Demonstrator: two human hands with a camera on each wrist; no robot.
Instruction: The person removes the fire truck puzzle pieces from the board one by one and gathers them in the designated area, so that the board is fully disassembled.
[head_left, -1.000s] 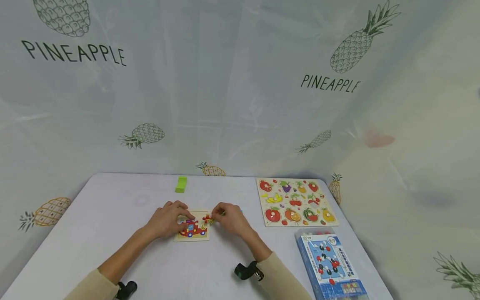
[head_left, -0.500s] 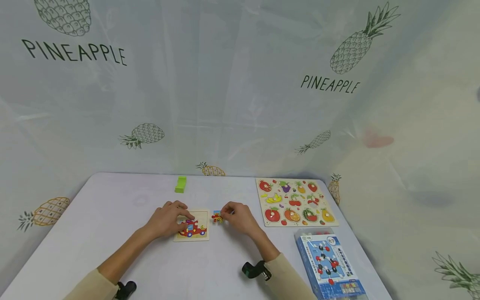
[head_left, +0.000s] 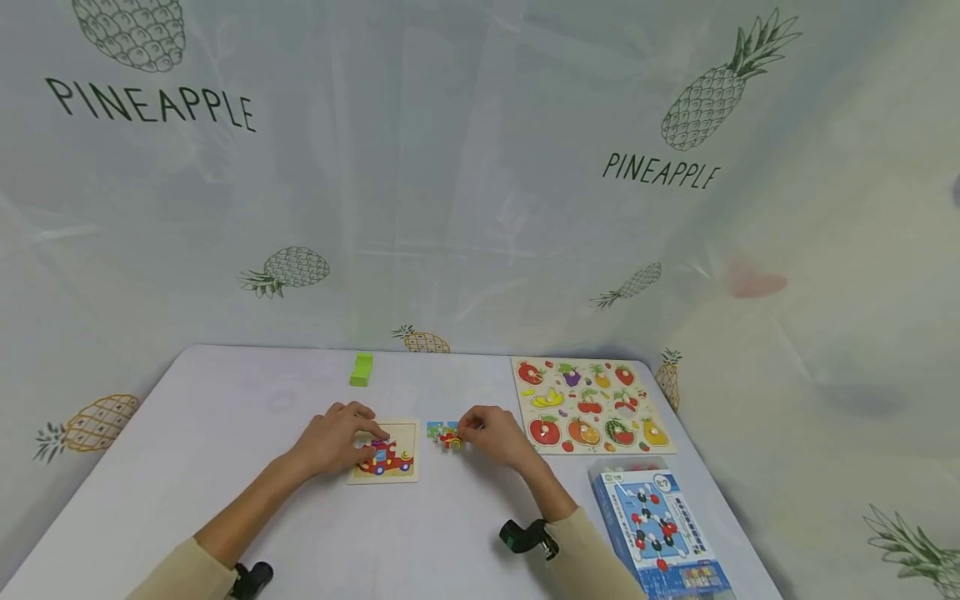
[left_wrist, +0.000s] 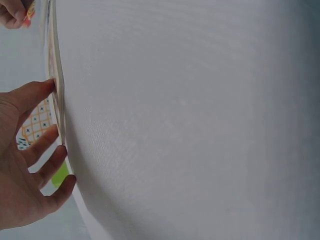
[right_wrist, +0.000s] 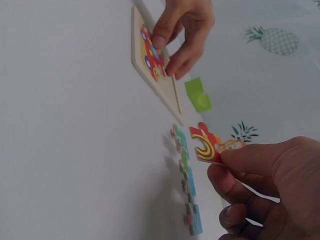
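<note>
Right grip [head_left: 495, 436] pinches one red piece [right_wrist: 212, 143]; left grip [head_left: 335, 437], spread, touches one puzzle board [head_left: 406, 432].

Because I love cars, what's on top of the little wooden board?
On the wooden board there's a red car picture, and the left hand rests there too. The part under that hand is covered, so I can't see it.

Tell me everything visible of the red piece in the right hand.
The piece is thin and flat, red with curved yellow stripes round a notch, with a rounded knob on one edge; it looks like printed wood or card. The right hand pinches it by one side, hiding part. Tilted, it is off the board, a gap showing between it and the other pieces.
</note>
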